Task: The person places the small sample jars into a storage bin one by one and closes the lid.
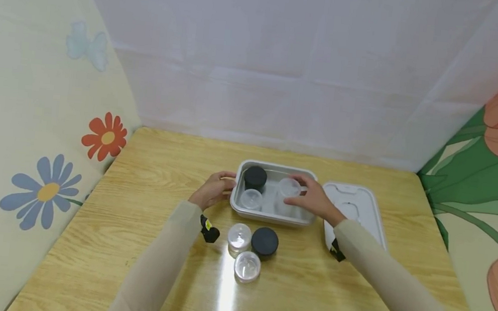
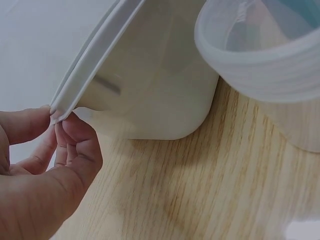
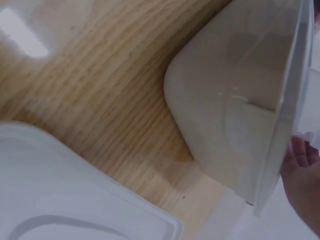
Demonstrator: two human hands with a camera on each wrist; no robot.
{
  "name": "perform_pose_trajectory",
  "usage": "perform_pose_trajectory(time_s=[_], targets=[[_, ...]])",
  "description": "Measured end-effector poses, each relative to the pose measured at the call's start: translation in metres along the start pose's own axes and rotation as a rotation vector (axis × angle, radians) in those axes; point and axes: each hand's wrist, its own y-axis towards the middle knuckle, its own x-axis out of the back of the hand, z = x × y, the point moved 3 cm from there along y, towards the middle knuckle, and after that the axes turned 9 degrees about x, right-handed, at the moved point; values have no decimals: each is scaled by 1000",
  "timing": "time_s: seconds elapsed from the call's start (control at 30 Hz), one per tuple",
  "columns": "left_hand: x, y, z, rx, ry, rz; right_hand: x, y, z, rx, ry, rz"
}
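Note:
A white rectangular food container [image 1: 270, 218] stands on the table with its top uncovered. My left hand [image 1: 217, 190] pinches its left rim between thumb and fingers, as the left wrist view shows at the rim [image 2: 75, 80]. Inside, on the left, sit a black-lidded jar [image 1: 255, 177] and a small clear jar [image 1: 251, 199] in front of it. Over the right half of the container, my right hand [image 1: 314, 199] holds another clear plastic jar [image 1: 288, 188] between thumb and fingers. The container wall hides most of that hand in the right wrist view.
Two clear jars [image 1: 239, 237] [image 1: 247, 266] and a black-lidded jar [image 1: 265, 241] stand close together in front of the container. The white container lid [image 1: 356, 206] lies flat to the right, partly under my right forearm. A white curtain [image 1: 254, 101] hangs behind the wooden table [image 1: 163, 157].

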Motion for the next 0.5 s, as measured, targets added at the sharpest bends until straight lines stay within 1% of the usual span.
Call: perform_pose_trajectory(time_s=[0.23,0.37,0.5], targets=[[-1,-3,-3,18,15,-24,-3,23,-10,-16,-34,-59],[-2,-3,-3,22,11,-12,-6,31,-15,-15,-56,-81],[-2,-2,-3,20,8,-15,-9,37,-17,-11,-84,-86]])
